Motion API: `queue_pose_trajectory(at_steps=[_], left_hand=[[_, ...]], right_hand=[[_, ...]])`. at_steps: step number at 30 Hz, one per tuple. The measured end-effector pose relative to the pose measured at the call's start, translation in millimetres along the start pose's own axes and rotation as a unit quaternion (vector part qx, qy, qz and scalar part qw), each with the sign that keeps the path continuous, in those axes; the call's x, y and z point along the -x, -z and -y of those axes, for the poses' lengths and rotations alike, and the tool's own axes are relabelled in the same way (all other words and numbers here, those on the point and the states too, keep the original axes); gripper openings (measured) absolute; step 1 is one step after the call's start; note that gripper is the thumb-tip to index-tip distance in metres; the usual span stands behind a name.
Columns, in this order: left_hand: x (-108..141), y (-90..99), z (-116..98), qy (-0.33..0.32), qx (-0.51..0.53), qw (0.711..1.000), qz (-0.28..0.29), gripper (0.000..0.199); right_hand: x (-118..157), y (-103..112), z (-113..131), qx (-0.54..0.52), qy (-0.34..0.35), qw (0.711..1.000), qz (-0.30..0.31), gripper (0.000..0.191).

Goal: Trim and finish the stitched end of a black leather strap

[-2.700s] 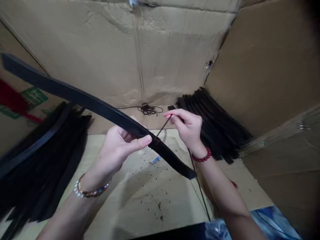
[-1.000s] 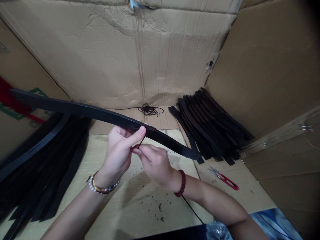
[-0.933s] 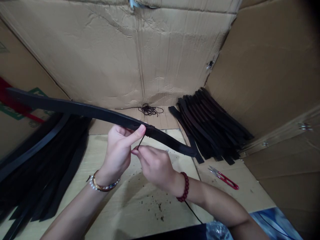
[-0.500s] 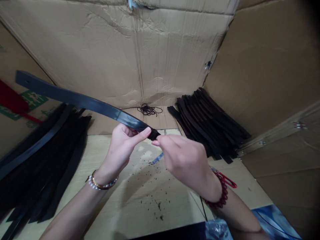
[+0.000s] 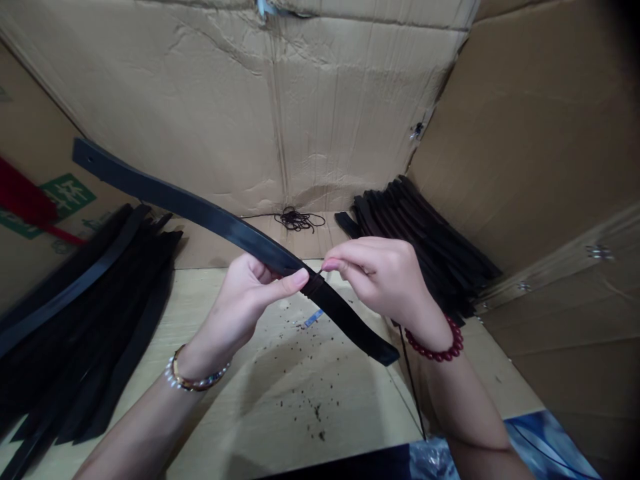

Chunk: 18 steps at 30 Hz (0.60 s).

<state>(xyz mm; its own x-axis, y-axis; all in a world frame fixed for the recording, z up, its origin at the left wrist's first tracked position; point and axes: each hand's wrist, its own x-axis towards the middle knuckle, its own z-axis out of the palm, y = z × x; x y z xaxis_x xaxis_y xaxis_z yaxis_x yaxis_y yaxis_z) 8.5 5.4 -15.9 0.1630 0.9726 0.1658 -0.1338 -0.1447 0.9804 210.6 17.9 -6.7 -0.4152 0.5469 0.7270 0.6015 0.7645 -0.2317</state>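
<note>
A long, curved dark strip [image 5: 200, 212] slants from upper left to lower right above the table. My left hand [image 5: 250, 293] grips it near its middle, thumb on top and fingers beneath. Dark cord is wound around the strip just right of that thumb. My right hand [image 5: 383, 273] pinches the cord [image 5: 320, 273] between thumb and forefinger, just off the strip's upper edge. More cord hangs below the right hand toward the table's front edge.
Dark strips [image 5: 95, 320] are piled at left, others [image 5: 415, 240] at back right. Tangled cord [image 5: 297, 219] lies at the back. A blue scrap [image 5: 314, 318] and dark crumbs lie on the table [image 5: 270, 413]. Cardboard walls [image 5: 210, 100] stand around; clear plastic [image 5: 433, 459] is in front.
My right hand has moved up and slightly right, off the strip, with the cord in its pinch. The strip's far left end has shifted right, and its lower right part now shows.
</note>
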Motion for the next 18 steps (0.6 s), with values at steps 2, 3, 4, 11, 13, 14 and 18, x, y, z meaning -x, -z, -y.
queue_pose_trajectory(at_steps=[2,3,4,11,13,14,18], left_hand=[[0.2,-0.9,1.5,-0.002,0.016,1.000,0.000,0.018],[0.6,-1.2,2.5,-0.002,0.023,1.000,0.002,0.018],[1.0,-1.3,3.4,-0.003,0.029,1.000,0.005,0.017],[2.4,2.2,8.9,-0.034,0.015,0.999,0.034,0.019],[0.8,2.2,10.2,-0.052,0.027,0.998,0.034,0.020],[-0.1,1.9,10.6,-0.062,0.036,0.997,0.030,0.021],[-2.9,0.2,10.5,-0.066,0.098,0.993,0.016,0.023]], right_hand=[[-1.8,0.9,-3.6,-0.040,-0.011,0.999,0.009,0.021],[-2.6,1.1,-4.9,-0.058,-0.015,0.998,0.013,0.019],[-3.4,1.2,-6.1,-0.076,-0.019,0.997,0.019,0.018],[-6.7,-15.9,-22.4,-0.341,-0.120,0.923,0.135,0.022],[-6.9,-29.9,-28.9,-0.400,-0.117,0.899,0.134,0.029],[-6.7,-38.2,-30.7,-0.420,-0.112,0.891,0.132,0.034],[-2.9,-75.7,-18.9,-0.389,-0.058,0.914,0.095,0.062]])
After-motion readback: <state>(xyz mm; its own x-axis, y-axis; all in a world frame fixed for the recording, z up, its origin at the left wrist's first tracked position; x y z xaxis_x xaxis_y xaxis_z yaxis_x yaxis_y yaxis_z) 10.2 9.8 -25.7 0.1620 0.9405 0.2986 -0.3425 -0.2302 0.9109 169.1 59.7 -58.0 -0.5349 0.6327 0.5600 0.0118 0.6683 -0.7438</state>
